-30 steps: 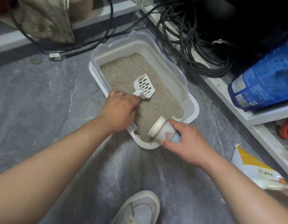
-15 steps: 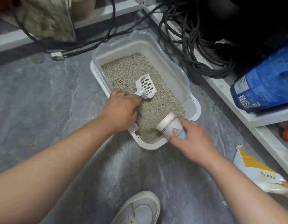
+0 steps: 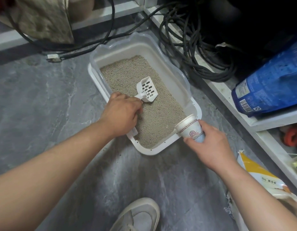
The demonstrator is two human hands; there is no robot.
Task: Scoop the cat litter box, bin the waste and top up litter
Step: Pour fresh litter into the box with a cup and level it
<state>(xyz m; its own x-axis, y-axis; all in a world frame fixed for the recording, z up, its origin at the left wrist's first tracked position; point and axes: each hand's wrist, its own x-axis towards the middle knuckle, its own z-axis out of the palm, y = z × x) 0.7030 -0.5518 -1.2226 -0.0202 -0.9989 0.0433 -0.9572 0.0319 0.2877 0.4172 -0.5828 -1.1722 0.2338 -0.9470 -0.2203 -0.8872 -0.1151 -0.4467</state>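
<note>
We are curling our left hand [image 3: 121, 114] round the stiff, light scoop [image 3: 147, 90] mid-litter box [image 3: 144, 151], right hand [image 3: 209, 144] pinching a crushable paper cup [image 3: 189, 129] at four o'clock, best held mid-wall.

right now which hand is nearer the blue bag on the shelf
Right. The right hand holds the paper cup at the litter box's near corner, below-left of the blue bag; the left hand grips the scoop farther left.
</note>
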